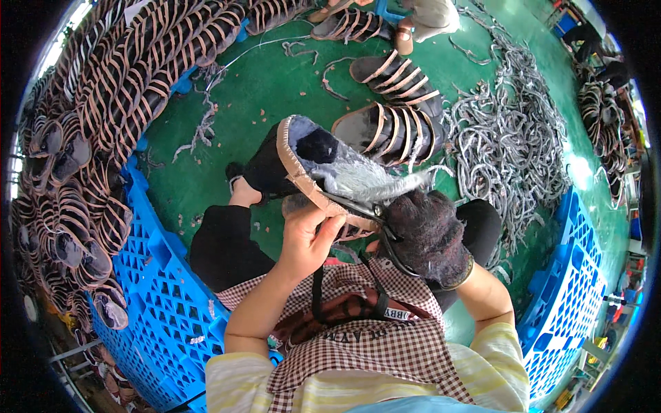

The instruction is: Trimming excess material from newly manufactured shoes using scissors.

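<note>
A fur-lined shoe (292, 157) with a tan stitched rim is held up in front of my lap, its dark hollow facing up. My bare left hand (308, 237) pinches the near side of its rim between thumb and fingers. My right hand (427, 237), in a dark worn glove, is closed around a pair of scissors (377, 210). The blades lie along the rim, close to my left fingertips. A strip of grey fur (375, 182) stretches from the shoe's inside toward the gloved hand. Whether the blades are parted is hard to see.
Nested rows of shoes (148, 65) fill the left side, beside a blue plastic pallet (148, 275). Several shoes (385, 131) lie ahead on the green floor. A heap of grey fur strips (509, 138) lies right, near another pallet (564, 268). Another person's foot (404, 38) shows at the top.
</note>
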Available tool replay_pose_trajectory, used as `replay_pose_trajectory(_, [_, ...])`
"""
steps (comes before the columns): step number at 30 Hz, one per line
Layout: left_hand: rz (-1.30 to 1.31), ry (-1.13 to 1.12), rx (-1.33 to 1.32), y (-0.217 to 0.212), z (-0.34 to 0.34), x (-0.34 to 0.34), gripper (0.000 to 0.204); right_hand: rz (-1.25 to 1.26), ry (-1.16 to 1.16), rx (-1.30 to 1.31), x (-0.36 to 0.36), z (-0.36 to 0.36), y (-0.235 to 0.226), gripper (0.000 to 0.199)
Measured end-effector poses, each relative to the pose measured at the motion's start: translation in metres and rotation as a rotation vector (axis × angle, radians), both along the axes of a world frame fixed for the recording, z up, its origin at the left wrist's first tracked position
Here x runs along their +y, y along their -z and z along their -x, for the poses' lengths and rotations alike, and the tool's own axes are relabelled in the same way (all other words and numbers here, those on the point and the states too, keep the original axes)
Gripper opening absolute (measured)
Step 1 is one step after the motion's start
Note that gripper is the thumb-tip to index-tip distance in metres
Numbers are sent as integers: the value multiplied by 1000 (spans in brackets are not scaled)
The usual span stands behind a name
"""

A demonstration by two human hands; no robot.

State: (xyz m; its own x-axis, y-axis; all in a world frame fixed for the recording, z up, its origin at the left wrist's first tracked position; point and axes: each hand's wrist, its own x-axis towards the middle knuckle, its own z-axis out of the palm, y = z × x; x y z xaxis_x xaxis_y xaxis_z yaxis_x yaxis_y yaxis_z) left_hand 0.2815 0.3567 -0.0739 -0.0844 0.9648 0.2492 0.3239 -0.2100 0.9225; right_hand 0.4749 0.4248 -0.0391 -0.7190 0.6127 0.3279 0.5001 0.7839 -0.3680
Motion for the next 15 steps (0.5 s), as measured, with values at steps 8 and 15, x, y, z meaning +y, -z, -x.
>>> replay_pose_trajectory(8, [-72, -44, 88, -1, -5, -3, 3, 83, 16, 54, -5, -2, -2, 55])
replay_pose_trajectory(15, [-121, 16, 110, 2, 1, -10, 2, 243, -31, -9, -3, -4, -1, 58])
